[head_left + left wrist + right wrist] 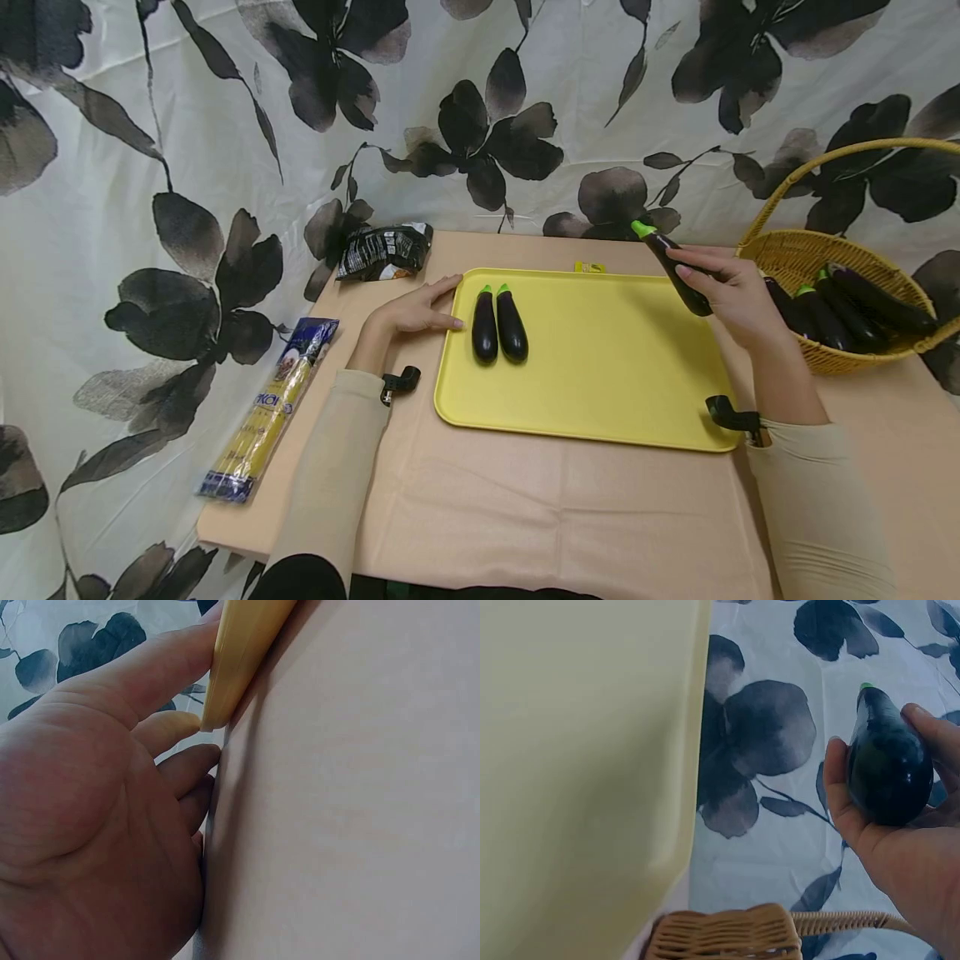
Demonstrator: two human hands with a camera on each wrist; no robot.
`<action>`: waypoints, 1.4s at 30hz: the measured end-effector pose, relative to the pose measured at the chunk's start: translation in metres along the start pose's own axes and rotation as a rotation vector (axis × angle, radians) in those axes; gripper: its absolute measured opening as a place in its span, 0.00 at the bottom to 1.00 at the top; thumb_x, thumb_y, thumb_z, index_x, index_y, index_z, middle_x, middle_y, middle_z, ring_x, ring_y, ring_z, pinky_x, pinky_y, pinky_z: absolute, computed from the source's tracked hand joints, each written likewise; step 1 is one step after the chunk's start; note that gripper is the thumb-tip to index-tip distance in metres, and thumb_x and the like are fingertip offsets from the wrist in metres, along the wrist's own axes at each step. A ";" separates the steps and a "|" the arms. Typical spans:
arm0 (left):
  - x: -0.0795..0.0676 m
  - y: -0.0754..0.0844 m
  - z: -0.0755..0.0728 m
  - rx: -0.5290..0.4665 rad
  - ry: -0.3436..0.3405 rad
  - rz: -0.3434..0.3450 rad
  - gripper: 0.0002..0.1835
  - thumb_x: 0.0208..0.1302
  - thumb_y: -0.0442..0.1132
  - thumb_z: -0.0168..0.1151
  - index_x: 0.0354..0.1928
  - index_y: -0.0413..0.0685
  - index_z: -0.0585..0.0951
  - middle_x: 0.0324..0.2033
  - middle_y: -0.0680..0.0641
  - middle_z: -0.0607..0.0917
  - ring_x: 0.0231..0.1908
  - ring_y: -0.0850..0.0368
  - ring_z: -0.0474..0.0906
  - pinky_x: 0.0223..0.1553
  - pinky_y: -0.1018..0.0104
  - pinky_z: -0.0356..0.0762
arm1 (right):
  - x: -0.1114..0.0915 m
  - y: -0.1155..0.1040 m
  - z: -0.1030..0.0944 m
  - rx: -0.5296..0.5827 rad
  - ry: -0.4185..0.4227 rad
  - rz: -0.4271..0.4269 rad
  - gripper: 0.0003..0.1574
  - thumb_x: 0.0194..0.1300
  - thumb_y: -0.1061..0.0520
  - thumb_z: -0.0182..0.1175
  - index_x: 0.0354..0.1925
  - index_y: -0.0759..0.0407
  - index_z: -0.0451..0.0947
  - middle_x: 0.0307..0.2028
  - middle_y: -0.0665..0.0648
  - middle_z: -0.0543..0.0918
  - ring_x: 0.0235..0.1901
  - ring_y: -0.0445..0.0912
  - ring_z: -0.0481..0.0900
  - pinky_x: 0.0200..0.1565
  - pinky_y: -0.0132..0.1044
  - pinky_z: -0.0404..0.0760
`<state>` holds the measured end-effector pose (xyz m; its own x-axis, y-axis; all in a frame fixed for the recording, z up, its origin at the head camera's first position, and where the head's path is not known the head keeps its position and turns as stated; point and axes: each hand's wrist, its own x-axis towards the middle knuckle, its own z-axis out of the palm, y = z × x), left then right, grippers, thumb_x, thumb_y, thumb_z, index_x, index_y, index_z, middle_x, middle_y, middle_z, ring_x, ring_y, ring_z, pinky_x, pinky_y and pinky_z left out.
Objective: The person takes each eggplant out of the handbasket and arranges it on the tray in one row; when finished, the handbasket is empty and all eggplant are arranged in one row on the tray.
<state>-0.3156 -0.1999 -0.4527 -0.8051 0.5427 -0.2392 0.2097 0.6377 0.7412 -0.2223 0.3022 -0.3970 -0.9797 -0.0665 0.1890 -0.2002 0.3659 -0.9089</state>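
Note:
My right hand (731, 292) holds an eggplant (675, 271) with a green stem above the far right corner of the yellow tray (600, 367). In the right wrist view the fingers and thumb wrap the dark, glossy eggplant (891, 761), its round end toward the camera. Two more eggplants, one nearer the rim (484, 327) and one beside it (512, 327), lie side by side at the tray's left, stems pointing away. At the tray's left edge rests my left hand (416, 310), fingers extended and thumb on the rim; the left wrist view shows its fingers against the tray edge (240, 660).
A wicker basket (817, 358) with a tall handle stands right of the tray, holding several eggplants (847, 312). A black packet (386, 252) lies at the back left, and a pack of spaghetti (272, 408) at the left edge. Behind the tray is a small yellow packet (589, 267).

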 end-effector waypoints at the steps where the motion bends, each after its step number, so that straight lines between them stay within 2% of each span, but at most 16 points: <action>1: 0.000 0.000 0.000 0.001 0.000 -0.001 0.58 0.60 0.57 0.76 0.85 0.60 0.51 0.84 0.53 0.50 0.84 0.52 0.39 0.83 0.50 0.38 | 0.001 0.000 0.002 0.008 -0.007 -0.001 0.27 0.79 0.52 0.57 0.70 0.59 0.76 0.67 0.49 0.75 0.59 0.32 0.74 0.51 0.17 0.79; 3: 0.000 0.000 0.000 0.002 0.000 -0.005 0.58 0.60 0.58 0.76 0.85 0.60 0.51 0.84 0.53 0.50 0.84 0.53 0.39 0.83 0.51 0.38 | 0.002 -0.001 0.006 0.034 -0.023 0.009 0.27 0.79 0.53 0.57 0.71 0.60 0.75 0.69 0.52 0.74 0.59 0.34 0.75 0.50 0.18 0.80; 8: -0.001 0.001 0.000 -0.002 0.000 -0.010 0.58 0.60 0.58 0.77 0.84 0.61 0.51 0.84 0.54 0.50 0.83 0.54 0.39 0.83 0.52 0.39 | 0.003 -0.003 0.014 0.022 -0.061 0.034 0.30 0.78 0.51 0.59 0.73 0.56 0.73 0.73 0.54 0.70 0.62 0.39 0.69 0.50 0.18 0.77; 13: -0.002 0.000 0.000 -0.004 0.001 -0.010 0.58 0.60 0.58 0.76 0.84 0.61 0.51 0.84 0.54 0.50 0.84 0.53 0.38 0.83 0.51 0.38 | 0.004 -0.004 0.023 -0.026 -0.133 0.084 0.33 0.79 0.47 0.58 0.77 0.49 0.69 0.72 0.55 0.68 0.54 0.45 0.67 0.43 0.23 0.78; 15: -0.002 0.000 0.000 -0.005 0.001 -0.014 0.58 0.60 0.58 0.76 0.84 0.62 0.51 0.84 0.54 0.49 0.84 0.53 0.37 0.83 0.50 0.37 | 0.004 -0.006 0.026 -0.048 -0.164 0.101 0.34 0.78 0.47 0.59 0.77 0.48 0.68 0.72 0.56 0.68 0.56 0.47 0.68 0.43 0.22 0.78; 17: -0.002 0.000 0.000 -0.003 0.001 -0.017 0.58 0.60 0.59 0.76 0.84 0.63 0.51 0.84 0.55 0.49 0.84 0.53 0.37 0.83 0.50 0.37 | 0.004 -0.008 0.028 -0.067 -0.192 0.111 0.35 0.78 0.46 0.59 0.78 0.47 0.67 0.73 0.57 0.67 0.62 0.50 0.68 0.45 0.20 0.77; 20: -0.003 0.000 -0.001 -0.009 0.002 -0.023 0.58 0.59 0.59 0.77 0.84 0.64 0.52 0.84 0.55 0.49 0.84 0.54 0.37 0.83 0.50 0.37 | 0.005 -0.011 0.031 -0.087 -0.224 0.112 0.36 0.78 0.45 0.60 0.79 0.46 0.65 0.77 0.57 0.64 0.71 0.54 0.63 0.48 0.17 0.73; 23: -0.003 0.001 -0.001 -0.017 -0.002 -0.024 0.57 0.59 0.58 0.77 0.84 0.65 0.52 0.84 0.55 0.49 0.84 0.53 0.36 0.83 0.50 0.36 | 0.006 -0.013 0.035 -0.097 -0.250 0.114 0.38 0.77 0.46 0.60 0.79 0.44 0.64 0.78 0.57 0.62 0.71 0.55 0.64 0.49 0.18 0.72; 29: -0.003 0.000 -0.001 -0.017 -0.003 -0.028 0.58 0.59 0.58 0.77 0.84 0.65 0.52 0.84 0.55 0.49 0.84 0.53 0.36 0.83 0.50 0.36 | 0.009 -0.012 0.050 -0.051 -0.319 0.097 0.41 0.75 0.54 0.64 0.80 0.47 0.62 0.77 0.60 0.61 0.67 0.58 0.67 0.45 0.22 0.77; 33: -0.002 -0.001 0.000 -0.017 -0.003 -0.028 0.58 0.59 0.59 0.77 0.84 0.65 0.52 0.84 0.55 0.49 0.84 0.54 0.36 0.83 0.50 0.36 | 0.012 -0.012 0.061 -0.030 -0.351 0.092 0.43 0.74 0.54 0.66 0.80 0.48 0.62 0.77 0.61 0.60 0.71 0.60 0.66 0.47 0.23 0.78; 37: -0.002 0.000 0.000 -0.017 -0.003 -0.028 0.58 0.59 0.58 0.77 0.84 0.64 0.52 0.84 0.55 0.49 0.84 0.54 0.37 0.83 0.50 0.37 | 0.016 -0.014 0.072 -0.069 -0.362 0.103 0.44 0.72 0.51 0.68 0.80 0.48 0.62 0.77 0.62 0.61 0.72 0.64 0.66 0.54 0.35 0.79; 40: -0.002 0.001 0.000 -0.017 -0.003 -0.032 0.58 0.59 0.58 0.77 0.84 0.64 0.52 0.84 0.56 0.49 0.84 0.54 0.37 0.83 0.51 0.37 | 0.017 -0.015 0.081 -0.115 -0.396 0.103 0.45 0.71 0.49 0.69 0.80 0.48 0.63 0.76 0.63 0.63 0.70 0.65 0.69 0.60 0.48 0.78; 42: -0.003 0.001 -0.001 -0.014 -0.004 -0.030 0.58 0.59 0.58 0.77 0.84 0.63 0.51 0.84 0.56 0.49 0.84 0.54 0.37 0.83 0.51 0.37 | 0.019 -0.015 0.088 -0.131 -0.430 0.089 0.46 0.70 0.48 0.69 0.80 0.49 0.62 0.76 0.64 0.63 0.69 0.65 0.72 0.61 0.53 0.77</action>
<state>-0.3138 -0.2010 -0.4506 -0.8084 0.5261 -0.2640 0.1780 0.6459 0.7423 -0.2389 0.2138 -0.4124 -0.9131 -0.3990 -0.0844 -0.1397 0.5004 -0.8544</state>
